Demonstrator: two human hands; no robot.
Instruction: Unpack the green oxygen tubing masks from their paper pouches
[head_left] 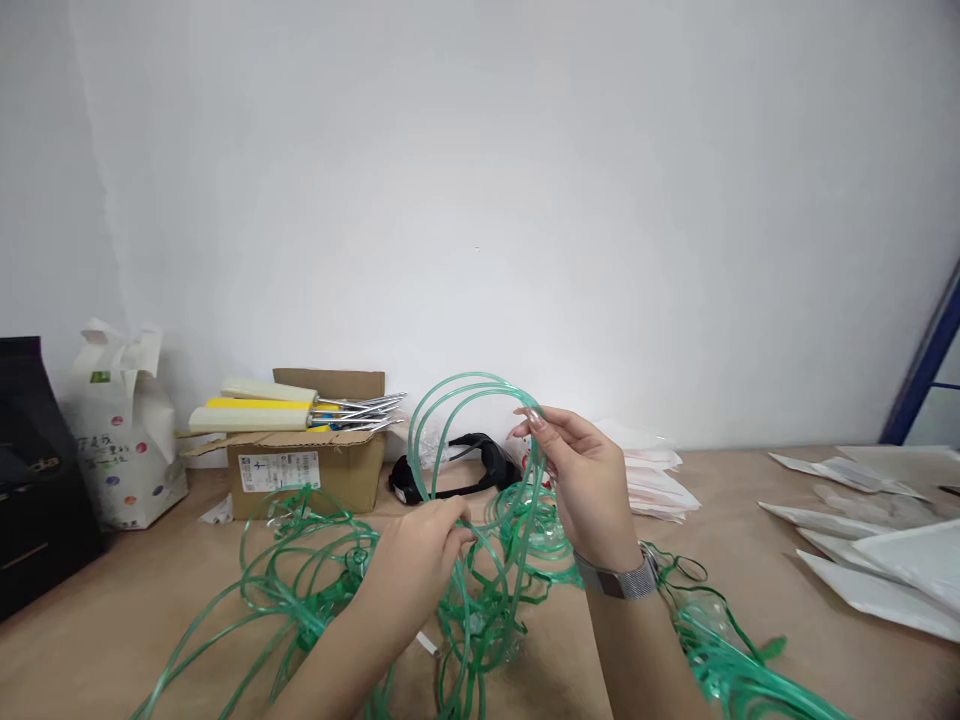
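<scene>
Coiled translucent green tubing [516, 389] is held above the brown tabletop [724, 505]; its strands are pinched at the upper right by the right hand [583, 475] and lower down by the left hand [424, 545], thumbs closed against fingers.

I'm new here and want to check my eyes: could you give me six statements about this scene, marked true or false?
1. The left hand and right hand both hold green tubing. True.
2. The mesh wristband is on the left wrist. False: it is on the right.
3. A cardboard box stands at the left. True.
4. The box is taped shut. False: it is open, with handled tools across its top.
5. White packets lie at the right. True.
6. No tubing lies on the table. False: tangled coils do.
</scene>
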